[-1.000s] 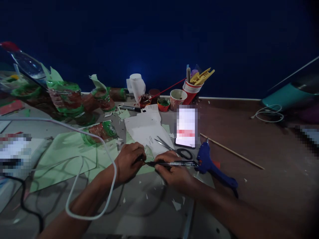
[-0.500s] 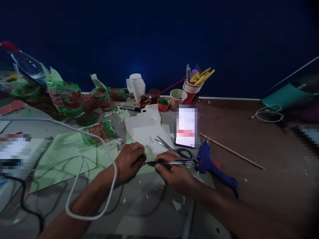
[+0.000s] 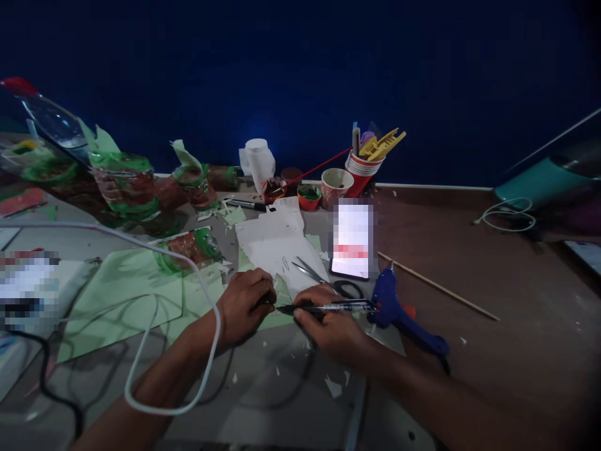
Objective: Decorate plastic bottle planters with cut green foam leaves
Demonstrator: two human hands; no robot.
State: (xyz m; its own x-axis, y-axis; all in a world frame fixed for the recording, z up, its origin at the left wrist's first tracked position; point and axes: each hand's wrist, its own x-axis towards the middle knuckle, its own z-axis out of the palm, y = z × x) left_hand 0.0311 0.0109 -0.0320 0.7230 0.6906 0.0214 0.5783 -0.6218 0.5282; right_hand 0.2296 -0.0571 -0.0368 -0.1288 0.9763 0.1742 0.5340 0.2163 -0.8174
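My right hand [image 3: 328,322] is closed round a pen [image 3: 347,306] with a clear barrel and a black grip. Its tip points left, close to the fingertips of my left hand [image 3: 248,304]. Those fingers are curled together by a small dark shape, and I cannot make out what they hold. A small piece of pale green paper [image 3: 283,289] shows between the hands. Just beyond them lie scissors [image 3: 307,270] with black handles, partly on a white cut-out sheet [image 3: 267,235]. A blue glue gun [image 3: 387,300] is right of the pen's far end.
A lit phone [image 3: 351,241] stands behind the scissors. Green-and-brown painted bottle pieces [image 3: 124,185] and green paper [image 3: 126,294] are at left. A white cable [image 3: 159,410] loops over my left forearm. Paint cups [image 3: 308,196] line the back; a wooden stick [image 3: 436,285] lies right.
Both hands and the pen keep nearly the same pose. The whole view has shifted very slightly; nothing is visibly taken up or let go.
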